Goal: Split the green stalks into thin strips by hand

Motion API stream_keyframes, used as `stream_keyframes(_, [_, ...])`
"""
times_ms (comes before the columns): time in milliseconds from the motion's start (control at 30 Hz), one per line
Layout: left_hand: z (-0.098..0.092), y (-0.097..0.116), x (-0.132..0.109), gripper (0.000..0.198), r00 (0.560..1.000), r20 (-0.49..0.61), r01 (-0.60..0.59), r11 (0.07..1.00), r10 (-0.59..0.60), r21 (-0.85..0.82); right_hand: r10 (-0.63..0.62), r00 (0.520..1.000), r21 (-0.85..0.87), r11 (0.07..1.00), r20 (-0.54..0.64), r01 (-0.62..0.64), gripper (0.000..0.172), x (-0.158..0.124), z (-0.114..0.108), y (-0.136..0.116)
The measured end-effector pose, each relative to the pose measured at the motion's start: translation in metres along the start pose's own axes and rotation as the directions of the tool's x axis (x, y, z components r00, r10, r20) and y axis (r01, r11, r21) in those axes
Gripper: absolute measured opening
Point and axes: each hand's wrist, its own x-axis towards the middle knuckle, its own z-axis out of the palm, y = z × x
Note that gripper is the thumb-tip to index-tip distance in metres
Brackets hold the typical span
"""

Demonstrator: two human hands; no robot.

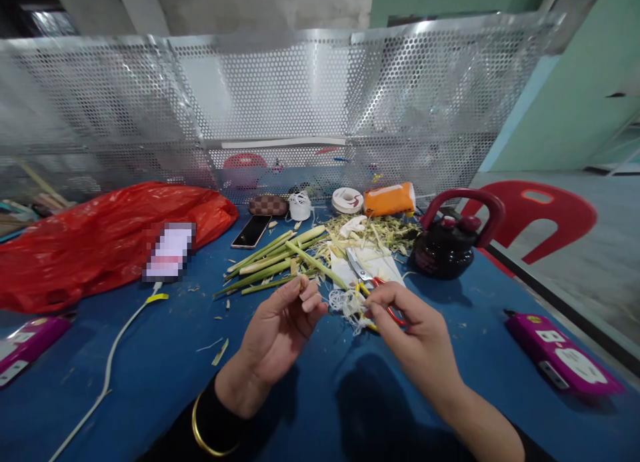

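Observation:
My left hand (283, 332) is raised over the blue table, palm up, its thumb and fingertips closed on something too small to make out. My right hand (417, 335) pinches at the right, beside a tangle of white thread (347, 305); what its fingertips hold is hidden. Red-handled scissors (360, 267) lie partly behind the right hand, next to a yellow-handled tool (363, 289). Beyond the hands are green stalks (273, 269), a white sheet (393, 269) and a heap of shredded plant pieces (390, 234).
A red plastic bag (120, 229), a lit phone (170, 252) with a white cable and a dark phone (251, 232) are at the left. Farther back stand a thread spool (300, 207) and a ribbon roll (347, 201). A black jug (443, 252) and a purple pack (563, 355) are right.

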Motion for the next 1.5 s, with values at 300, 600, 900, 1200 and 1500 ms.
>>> stream_keyframes(300, [-0.017, 0.024, -0.019, 0.008, 0.988, 0.063, -0.142, 0.99, 0.14, 0.024, 0.359, 0.871, -0.319, 0.913, 0.335, -0.254, 0.019, -0.019, -0.052, 0.047])
stream_keyframes(600, [-0.047, 0.032, -0.04, 0.014, 0.982, -0.054, -0.177, 0.981, 0.182, 0.084, 0.396, 0.873, -0.547, 0.815, 0.285, -0.191, 0.025, -0.022, -0.089, 0.06])
stream_keyframes(900, [-0.065, 0.028, -0.052, 0.019, 0.995, 0.027, -0.095, 0.995, 0.095, 0.024, 0.087, 0.893, -0.747, 0.586, 0.442, 0.313, 0.022, 0.035, -0.042, 0.078])
stream_keyframes(1200, [-0.07, 0.028, -0.051, 0.02, 0.995, -0.046, -0.086, 0.996, 0.087, 0.029, 0.122, 0.866, -0.748, 0.572, 0.485, 0.338, 0.02, 0.01, -0.046, 0.041])
stream_keyframes(1500, [-0.066, 0.027, -0.05, 0.016, 0.995, -0.036, -0.091, 0.996, 0.092, 0.011, 0.351, 0.868, -0.673, 0.739, 0.352, -0.026, 0.022, 0.015, -0.041, 0.038])
